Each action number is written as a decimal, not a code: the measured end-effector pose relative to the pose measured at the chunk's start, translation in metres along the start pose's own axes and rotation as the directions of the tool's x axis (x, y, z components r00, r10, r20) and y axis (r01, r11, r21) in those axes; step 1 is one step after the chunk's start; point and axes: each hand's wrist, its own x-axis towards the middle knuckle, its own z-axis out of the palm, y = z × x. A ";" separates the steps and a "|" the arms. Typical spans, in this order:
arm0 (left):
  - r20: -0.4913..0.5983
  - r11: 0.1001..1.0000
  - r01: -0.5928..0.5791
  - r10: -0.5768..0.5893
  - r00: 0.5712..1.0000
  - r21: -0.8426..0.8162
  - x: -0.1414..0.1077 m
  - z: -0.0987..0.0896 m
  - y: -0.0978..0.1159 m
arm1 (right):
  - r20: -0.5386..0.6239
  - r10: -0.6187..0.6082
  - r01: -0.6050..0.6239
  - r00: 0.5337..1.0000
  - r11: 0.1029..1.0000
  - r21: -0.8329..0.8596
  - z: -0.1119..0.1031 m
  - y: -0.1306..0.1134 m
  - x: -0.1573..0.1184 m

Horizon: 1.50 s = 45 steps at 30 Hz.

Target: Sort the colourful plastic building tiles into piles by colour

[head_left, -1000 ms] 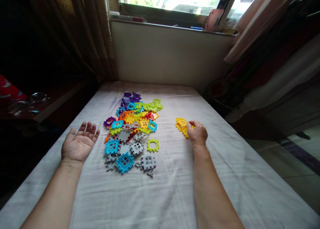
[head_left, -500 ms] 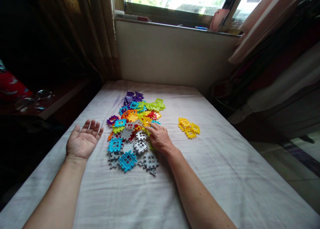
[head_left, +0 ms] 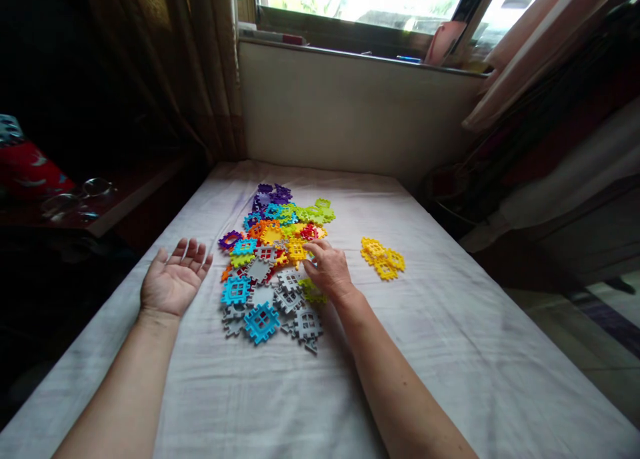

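Observation:
My right hand [head_left: 329, 269] reaches in at the right side of a pile of notched plastic building tiles. Its thumb and fingers pinch the edge of a yellow window tile [head_left: 297, 251]. Palm up and empty, my left hand [head_left: 175, 279] rests on the cloth left of the pile with its fingers stretched out. Near the front of the pile lie a blue tile [head_left: 261, 321] and a grey tile [head_left: 307, 323]; purple tiles [head_left: 267, 197] and lime green tiles [head_left: 317, 212] are at the back. A separate group of yellow tiles [head_left: 384, 259] lies to the right.
A pale cloth [head_left: 450, 352] covers the table. On a dark side table at left are glasses [head_left: 97, 187] and a red item [head_left: 33, 169]. A low wall [head_left: 350, 105] and window stand behind, with a curtain [head_left: 175, 79] at left and hanging clothes at right.
My right hand has drawn back slightly from the pile, and the yellow window tile at its fingertips shows more fully. My left hand stays open beside the pile. The whole view has shifted a little.

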 end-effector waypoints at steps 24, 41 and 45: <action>-0.051 1.000 0.003 -0.002 0.999 0.022 -0.002 0.006 -0.001 | -0.230 0.524 -0.552 0.820 0.831 -0.073 -0.056 0.095 0.003; -0.038 0.999 -0.010 0.012 0.999 0.042 -0.003 0.009 -0.001 | -0.267 0.415 -0.434 0.870 0.901 -0.013 -0.041 0.088 0.010; -0.041 0.999 -0.003 0.005 0.999 0.039 -0.002 0.007 -0.001 | -0.093 0.130 -0.131 0.987 0.991 -0.014 -0.016 0.035 0.015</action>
